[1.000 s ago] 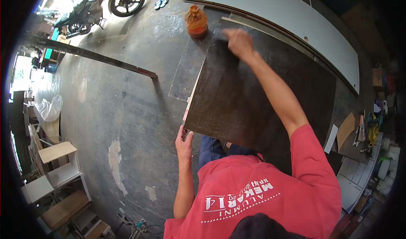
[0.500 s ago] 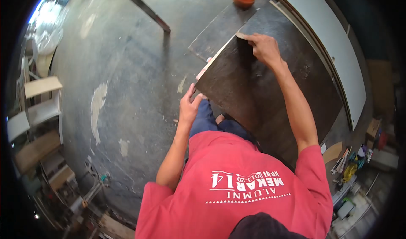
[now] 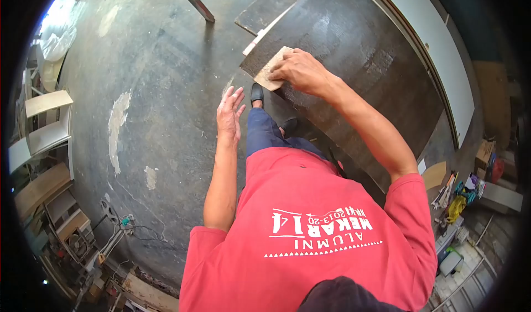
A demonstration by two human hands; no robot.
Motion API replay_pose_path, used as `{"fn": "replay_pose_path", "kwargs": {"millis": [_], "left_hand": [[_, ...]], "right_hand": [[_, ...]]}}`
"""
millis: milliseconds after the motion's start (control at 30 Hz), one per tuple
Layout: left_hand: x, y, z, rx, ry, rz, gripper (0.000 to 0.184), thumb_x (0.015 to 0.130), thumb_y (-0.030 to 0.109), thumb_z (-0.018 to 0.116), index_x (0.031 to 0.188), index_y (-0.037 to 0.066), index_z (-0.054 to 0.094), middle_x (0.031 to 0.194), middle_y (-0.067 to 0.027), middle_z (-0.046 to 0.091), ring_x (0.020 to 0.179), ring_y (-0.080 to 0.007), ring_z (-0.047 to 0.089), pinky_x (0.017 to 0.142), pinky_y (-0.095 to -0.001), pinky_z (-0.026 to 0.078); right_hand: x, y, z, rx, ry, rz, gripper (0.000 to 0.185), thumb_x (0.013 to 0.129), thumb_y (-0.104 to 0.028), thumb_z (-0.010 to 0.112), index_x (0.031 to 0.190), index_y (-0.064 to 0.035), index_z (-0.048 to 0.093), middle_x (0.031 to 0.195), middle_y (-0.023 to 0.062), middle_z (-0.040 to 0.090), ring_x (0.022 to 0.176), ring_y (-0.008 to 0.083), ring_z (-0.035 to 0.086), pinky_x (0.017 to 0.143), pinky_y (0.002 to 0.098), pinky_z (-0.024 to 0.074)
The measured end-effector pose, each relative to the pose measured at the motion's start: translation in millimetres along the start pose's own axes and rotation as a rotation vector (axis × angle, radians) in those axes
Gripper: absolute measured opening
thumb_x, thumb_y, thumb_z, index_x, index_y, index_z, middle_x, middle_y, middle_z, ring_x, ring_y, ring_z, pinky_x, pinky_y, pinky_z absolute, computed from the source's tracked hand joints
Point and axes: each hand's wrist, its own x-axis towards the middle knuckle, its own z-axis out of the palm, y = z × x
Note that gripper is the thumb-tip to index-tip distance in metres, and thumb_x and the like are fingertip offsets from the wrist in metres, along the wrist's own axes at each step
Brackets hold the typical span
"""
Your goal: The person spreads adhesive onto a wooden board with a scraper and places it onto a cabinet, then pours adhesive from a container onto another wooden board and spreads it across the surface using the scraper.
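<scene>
My right hand (image 3: 303,71) grips a tan rectangular pad (image 3: 271,70), thumb and fingers closed over its right side. The pad lies against the near left corner of a large dark brown board (image 3: 343,63); its exact kind does not show. A pale edge (image 3: 269,31) runs along the board's left side. Just left of that corner, my left hand (image 3: 229,114) is raised over the floor, open, fingers apart and touching nothing.
Behind the board lies another dark sheet (image 3: 265,8). A long white panel (image 3: 431,41) runs along the right. A dark post (image 3: 193,2) stands on the grey floor (image 3: 166,91). Wooden shelves (image 3: 50,102) are at left, tools and cables (image 3: 456,207) at lower right.
My right hand has brought the pad nearer, from along the board's left edge to its near corner. My left hand has come off that corner and opened.
</scene>
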Motion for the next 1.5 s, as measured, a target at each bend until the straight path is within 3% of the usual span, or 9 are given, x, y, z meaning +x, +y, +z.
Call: {"fn": "replay_pose_path", "kwargs": {"millis": [300,400,567,667,833,1100,1233,1367,1500], "left_hand": [[4.2,4.3,31.3,0.04,-0.114,0.008,0.081,0.095,0.034,0.064,0.156,-0.004,0.027,0.155,-0.0202,0.043,0.146,-0.0296,0.039,0.118,-0.0454,0.03],[28.0,15.0,20.9,0.239,-0.016,0.118,0.08,0.096,0.03,0.064,0.156,-0.005,0.025,0.156,-0.0204,0.043,0.145,-0.0269,0.04,0.117,-0.0433,0.032],[74.7,43.7,5.7,0.485,-0.173,0.28,0.069,0.097,0.016,0.064,0.153,-0.008,0.033,0.149,-0.0218,0.05,0.133,-0.0235,0.053,0.11,-0.0317,0.04],[86.0,62.4,11.1,0.852,-0.316,0.319,0.053,0.096,0.02,0.067,0.137,-0.01,0.055,0.126,-0.0218,0.068,0.115,-0.0221,0.066,0.101,-0.0314,0.048],[108.4,79.2,-0.4,1.013,-0.512,0.316,0.052,0.095,0.021,0.067,0.135,-0.01,0.057,0.13,-0.0211,0.066,0.119,-0.02,0.063,0.102,-0.031,0.047],[137.2,98.6,-9.1,0.925,-0.764,0.145,0.05,0.097,0.018,0.065,0.137,-0.011,0.055,0.134,-0.0209,0.064,0.121,-0.0214,0.062,0.105,-0.0311,0.045],[137.7,107.7,-5.0,0.894,-0.823,0.123,0.053,0.096,0.012,0.064,0.141,-0.012,0.05,0.135,-0.0201,0.063,0.122,-0.0214,0.061,0.105,-0.0314,0.045],[138.2,110.5,-1.0,0.838,-0.788,0.13,0.055,0.096,0.011,0.064,0.143,-0.011,0.048,0.133,-0.0202,0.064,0.121,-0.0204,0.062,0.105,-0.0317,0.045],[133.4,110.5,7.6,0.986,-0.763,0.202,0.056,0.095,0.014,0.065,0.143,-0.011,0.048,0.133,-0.0207,0.064,0.123,-0.0218,0.061,0.106,-0.0326,0.045]], "right_hand": [[-162.0,-37.7,4.3,-0.042,0.077,0.133,0.033,0.078,-0.011,0.068,0.109,-0.0194,0.075,0.112,-0.0043,0.072,0.108,0.0187,0.063,0.096,0.0362,0.046],[-217.2,-73.2,3.2,-0.082,0.119,0.367,0.034,0.078,-0.007,0.066,0.109,-0.0163,0.074,0.113,-0.0009,0.072,0.11,0.0207,0.064,0.095,0.0373,0.0469],[-243.0,-157.4,14.7,0.021,0.499,1.29,0.034,0.085,0.001,0.06,0.117,-0.0065,0.069,0.11,0.0102,0.071,0.095,0.0326,0.068,0.081,0.0447,0.0545],[-215.9,-182.0,36.1,0.024,0.509,1.497,0.033,0.087,-0.003,0.059,0.12,-0.0039,0.065,0.102,0.0135,0.069,0.094,0.0361,0.068,0.078,0.0477,0.0554],[-110.5,-178.2,44.5,0.213,0.501,1.814,0.035,0.082,-0.012,0.063,0.112,0.003,0.054,0.109,0.026,0.062,0.092,0.0471,0.068,0.077,0.0545,0.0573],[44.6,-95.6,23.9,0.316,0.673,1.741,0.04,0.083,-0.011,0.061,0.116,0.0085,0.052,0.114,0.0303,0.06,0.096,0.0455,0.07,0.084,0.0485,0.059],[17.2,-118.4,1.7,0.283,0.727,1.703,0.035,0.084,-0.011,0.058,0.115,0.0041,0.056,0.115,0.0267,0.064,0.098,0.0461,0.069,0.085,0.052,0.0569],[-42.5,-132.3,33.9,-0.058,0.645,1.982,0.03,0.085,-0.012,0.062,0.112,0.0007,0.057,0.109,0.0224,0.064,0.097,0.0407,0.068,0.079,0.0486,0.0584],[6.5,-136.2,37.1,0.19,0.509,1.705,0.028,0.082,-0.009,0.061,0.108,-0.0007,0.058,0.108,0.0244,0.066,0.095,0.0418,0.069,0.079,0.0522,0.0566]]}}
